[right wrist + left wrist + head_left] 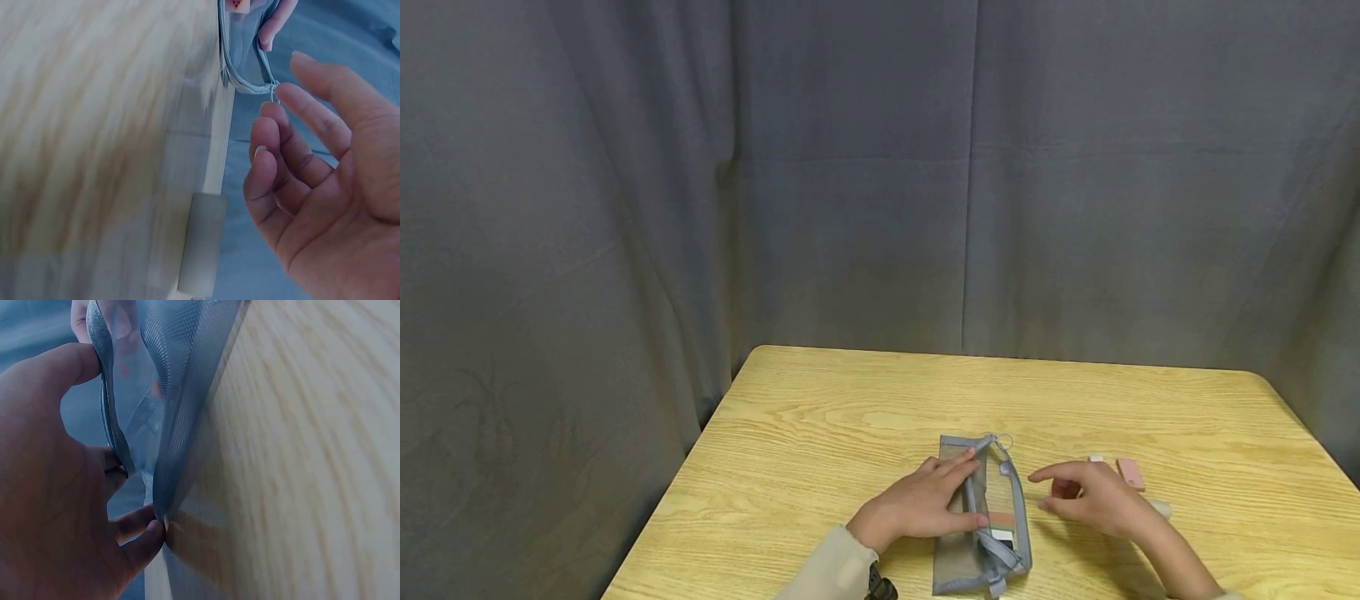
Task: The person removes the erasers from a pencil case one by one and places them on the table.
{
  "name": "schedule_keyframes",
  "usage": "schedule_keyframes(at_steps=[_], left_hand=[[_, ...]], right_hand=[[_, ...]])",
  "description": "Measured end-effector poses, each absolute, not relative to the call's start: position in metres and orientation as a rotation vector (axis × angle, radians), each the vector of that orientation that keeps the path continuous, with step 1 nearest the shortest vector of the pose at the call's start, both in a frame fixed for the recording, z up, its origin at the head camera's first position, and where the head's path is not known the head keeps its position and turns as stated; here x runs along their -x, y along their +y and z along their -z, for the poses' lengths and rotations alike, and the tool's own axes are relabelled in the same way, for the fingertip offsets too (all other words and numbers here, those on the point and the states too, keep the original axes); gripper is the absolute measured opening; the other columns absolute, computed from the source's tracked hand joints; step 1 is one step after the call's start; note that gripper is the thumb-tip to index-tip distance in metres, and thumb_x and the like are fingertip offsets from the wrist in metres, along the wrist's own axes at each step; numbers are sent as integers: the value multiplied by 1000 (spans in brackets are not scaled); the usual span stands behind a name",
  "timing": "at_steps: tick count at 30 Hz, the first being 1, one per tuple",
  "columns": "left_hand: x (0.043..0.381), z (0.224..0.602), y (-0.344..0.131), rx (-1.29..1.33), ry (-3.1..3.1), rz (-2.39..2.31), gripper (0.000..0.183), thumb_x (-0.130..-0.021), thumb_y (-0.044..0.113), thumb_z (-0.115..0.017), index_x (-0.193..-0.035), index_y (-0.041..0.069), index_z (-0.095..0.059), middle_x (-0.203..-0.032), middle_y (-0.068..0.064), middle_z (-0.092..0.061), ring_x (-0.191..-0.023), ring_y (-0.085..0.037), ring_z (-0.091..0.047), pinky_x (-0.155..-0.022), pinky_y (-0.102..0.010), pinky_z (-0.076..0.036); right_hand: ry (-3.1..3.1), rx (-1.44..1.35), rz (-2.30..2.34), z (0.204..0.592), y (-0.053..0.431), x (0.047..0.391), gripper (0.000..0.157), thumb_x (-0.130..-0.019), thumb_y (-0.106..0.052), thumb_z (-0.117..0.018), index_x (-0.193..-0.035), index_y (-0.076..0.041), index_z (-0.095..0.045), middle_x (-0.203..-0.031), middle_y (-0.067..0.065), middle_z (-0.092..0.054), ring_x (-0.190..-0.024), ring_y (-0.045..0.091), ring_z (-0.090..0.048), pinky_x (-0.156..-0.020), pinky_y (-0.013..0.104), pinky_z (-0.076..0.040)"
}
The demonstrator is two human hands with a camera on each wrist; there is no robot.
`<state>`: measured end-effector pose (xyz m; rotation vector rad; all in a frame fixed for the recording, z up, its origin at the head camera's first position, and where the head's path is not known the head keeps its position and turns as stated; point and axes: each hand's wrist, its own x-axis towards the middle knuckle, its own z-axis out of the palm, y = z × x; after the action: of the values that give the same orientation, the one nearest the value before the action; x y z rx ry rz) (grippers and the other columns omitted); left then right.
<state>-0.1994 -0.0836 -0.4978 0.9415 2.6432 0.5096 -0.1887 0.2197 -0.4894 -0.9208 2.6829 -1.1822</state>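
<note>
A grey see-through mesh pouch [955, 550] lies on the table with its zipped side gaping. Through the gap a small block with orange, green, white and black bands [1002, 527] is visible inside. My left hand [921, 500] rests on the pouch with spread fingers. In the left wrist view its thumb [81, 362] touches the zipper rim, and lower fingertips press near the table. Just right of the pouch hovers my right hand [1097, 496], fingers loosely bent, holding nothing. The right wrist view shows its fingertips near the pouch's ring [273, 92]; whether they touch cannot be told there.
Beyond my right hand lie a small pink block [1131, 474] and a small white piece [1096, 458]. A pale rounded block [203, 244] sits beside that hand, partly hidden by it in the head view. A grey curtain [865, 208] hangs behind the wooden table [820, 400].
</note>
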Motion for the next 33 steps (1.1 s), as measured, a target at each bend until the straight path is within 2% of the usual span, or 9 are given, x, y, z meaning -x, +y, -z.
schedule_keyframes(at_steps=[14,19,26,33], left_hand=[[198,498,-83,-941,2651,-504,84,-96,75,-40,-163,29,-21,-169,14,-8,-152,-34,-26,-116,-49,-36],[198,498,-83,-943,2649,-502,83,-96,75,-40,-163,30,-21,-169,15,-8,-151,-33,-27,-114,-49,-38],[199,498,-83,-942,2638,-501,84,-96,77,-37,-164,30,-20,-169,16,-6,-152,-30,-27,-113,-50,-40],[199,498,-84,-934,2638,-511,84,-95,77,-38,-164,30,-19,-169,16,-6,-152,-32,-25,-114,-51,-38]], right_hand=[[2576,949,1219,494,205,189,31,-92,-21,-76,-116,-1,-74,-73,-12,-61,-60,-3,-49,-54,23,-48],[2529,921,1214,494,199,186,33,-92,-23,-75,-117,-1,-73,-74,-10,-62,-60,-2,-49,-53,22,-47],[2534,812,1169,494,190,184,31,-91,-25,-77,-115,-6,-75,-74,-9,-62,-60,0,-48,-54,21,-45],[2510,831,1146,492,184,182,32,-90,-24,-77,-115,-5,-75,-73,-8,-58,-61,1,-47,-54,21,-44]])
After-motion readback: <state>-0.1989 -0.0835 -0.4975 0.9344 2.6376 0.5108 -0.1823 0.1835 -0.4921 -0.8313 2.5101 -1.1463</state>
